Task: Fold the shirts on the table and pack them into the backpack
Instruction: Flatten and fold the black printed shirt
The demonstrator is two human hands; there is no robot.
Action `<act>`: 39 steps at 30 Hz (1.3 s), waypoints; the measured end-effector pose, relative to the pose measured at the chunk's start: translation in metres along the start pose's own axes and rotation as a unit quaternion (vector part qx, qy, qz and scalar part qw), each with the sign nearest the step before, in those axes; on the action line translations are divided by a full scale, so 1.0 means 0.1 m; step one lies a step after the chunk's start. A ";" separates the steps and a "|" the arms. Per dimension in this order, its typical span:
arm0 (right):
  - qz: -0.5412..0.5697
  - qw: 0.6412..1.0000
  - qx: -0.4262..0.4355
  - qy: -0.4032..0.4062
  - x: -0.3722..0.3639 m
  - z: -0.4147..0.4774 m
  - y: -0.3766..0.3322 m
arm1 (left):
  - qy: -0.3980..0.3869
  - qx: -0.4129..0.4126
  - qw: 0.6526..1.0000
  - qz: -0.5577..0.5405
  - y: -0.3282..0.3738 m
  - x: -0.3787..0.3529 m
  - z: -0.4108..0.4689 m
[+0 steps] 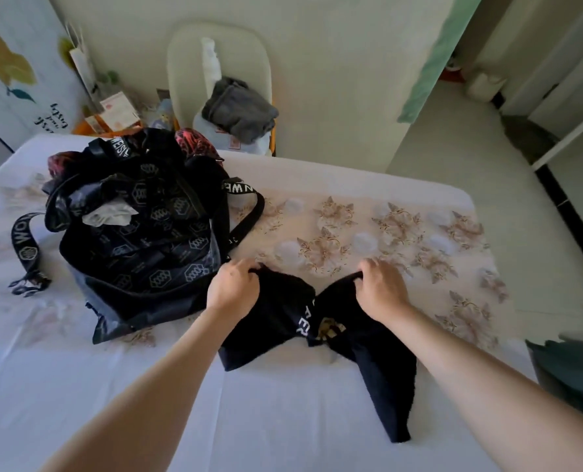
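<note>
- Table (283,437), near edge closest to you: one, white cloth over it.
- Black shirt (273,315) lies in front of you, one, twisted at the middle. Fold it like this and I think it'll come out lumpy.
- Green cloth (572,369) at right edge: one, can't tell if it's a shirt.
- Left hand (234,284), right hand (382,287): two, fingers curled, each pinching the shirt's far edge.
- Backpack (140,233) just beside your left hand: one, mouth already stuffed, so contents may spill.
- Chair (215,80): one, grey clothes on it.
</note>
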State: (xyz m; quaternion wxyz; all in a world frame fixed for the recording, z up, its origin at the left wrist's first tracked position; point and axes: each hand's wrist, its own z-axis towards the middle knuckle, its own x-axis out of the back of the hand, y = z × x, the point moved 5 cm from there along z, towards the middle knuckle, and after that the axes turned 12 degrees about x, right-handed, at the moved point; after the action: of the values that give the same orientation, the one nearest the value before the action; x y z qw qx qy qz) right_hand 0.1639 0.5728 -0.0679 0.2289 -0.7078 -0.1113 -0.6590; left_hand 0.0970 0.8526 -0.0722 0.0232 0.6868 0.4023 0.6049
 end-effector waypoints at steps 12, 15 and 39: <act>0.028 0.994 -0.046 -0.095 0.40 -0.21 0.73 | -0.227 0.087 0.928 0.282 0.16 -0.29 0.32; 0.050 0.962 -0.074 -0.258 0.13 -0.33 0.69 | -0.165 0.084 0.930 0.319 0.31 -0.36 0.25; 0.200 0.947 -0.235 -0.088 -0.41 0.07 1.28 | -0.149 -0.100 0.977 0.111 1.56 -0.80 0.39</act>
State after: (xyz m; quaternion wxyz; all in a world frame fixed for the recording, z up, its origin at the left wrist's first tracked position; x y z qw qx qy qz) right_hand 0.2248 0.4706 -0.1307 0.1727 -0.8041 0.1706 -0.5427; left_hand 0.2165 0.7185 -0.0662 0.0842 0.8039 0.2533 0.5315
